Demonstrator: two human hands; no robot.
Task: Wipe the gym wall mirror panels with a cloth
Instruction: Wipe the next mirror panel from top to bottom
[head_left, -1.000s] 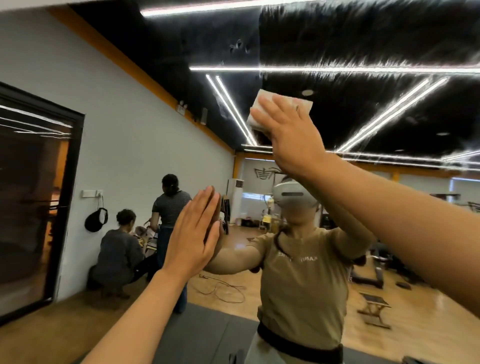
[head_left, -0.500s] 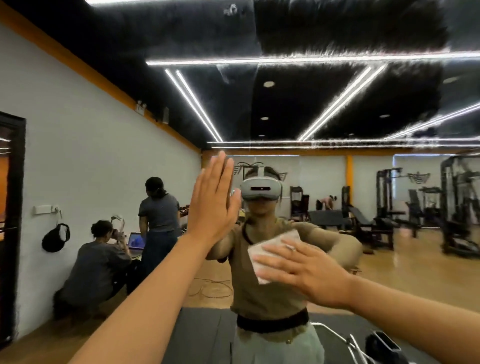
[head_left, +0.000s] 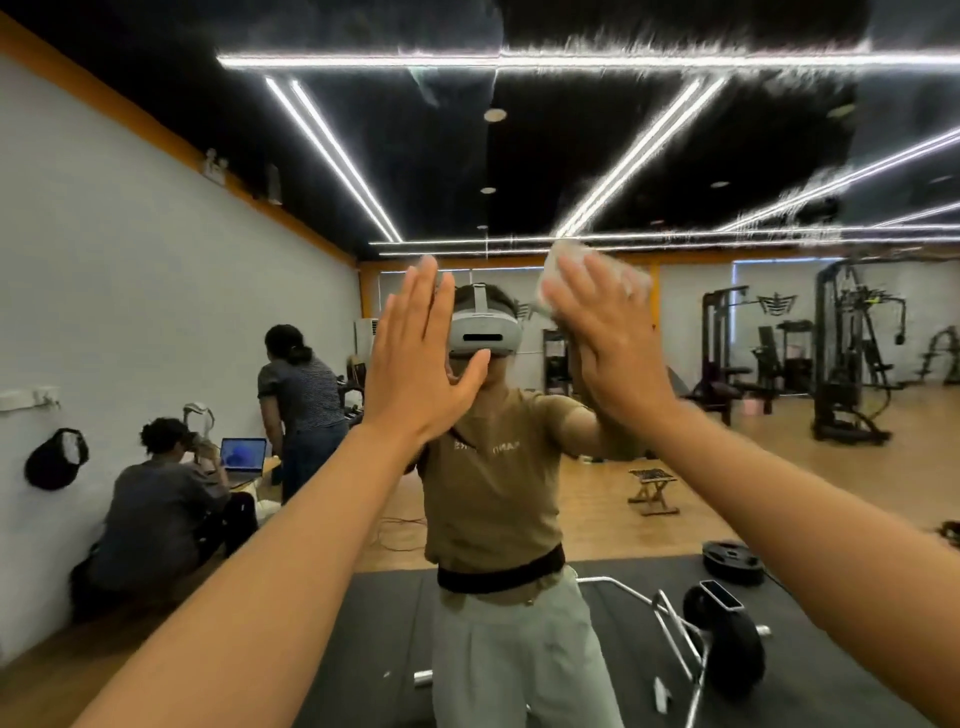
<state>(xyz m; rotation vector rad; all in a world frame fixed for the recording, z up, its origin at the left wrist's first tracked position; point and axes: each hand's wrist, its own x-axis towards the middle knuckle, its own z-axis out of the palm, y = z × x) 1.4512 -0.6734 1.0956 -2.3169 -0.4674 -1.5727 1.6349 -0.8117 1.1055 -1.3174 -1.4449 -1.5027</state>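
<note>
- At the mirror panel (head_left: 727, 493), head height: we have both arms raised to the glass, and it fills nearly the whole view with the reflected gym.
- Our right hand (head_left: 608, 332) lies flat, fingers straight and spread, pressing a white cloth (head_left: 563, 260) against the glass. Only the cloth's top and left edges show past the fingers; it is blurred, so we cannot tell its weave or whether it is damp.
- Our left hand (head_left: 415, 358) is empty, fingers straight and close together, palm toward the mirror beside the right hand. Whether it touches the glass we cannot tell.
- Handling, cloth: we judge it light, soft and limp. It looks folded into a pad about palm-sized. Best held as now, under a flat palm with the fingers spread over it, so pressure spreads and the edges do not roll under.
- Handling, mirror: rigid, smooth, slick, and breakable. It will give the cloth little grip, so we expect the pad to slide easily, and to slip out from under the palm if pressure drops. Steady, moderate pressure seems wise; no leaning of body weight on the glass.
- Bare skin on the mirror would likely leave prints, which counts against resting the left palm there.
- Reflected behind us: a barbell (head_left: 722, 644) on a dark mat, a loose weight plate (head_left: 732, 561), a small folding stool (head_left: 653, 491), two people by a laptop (head_left: 243, 453).
</note>
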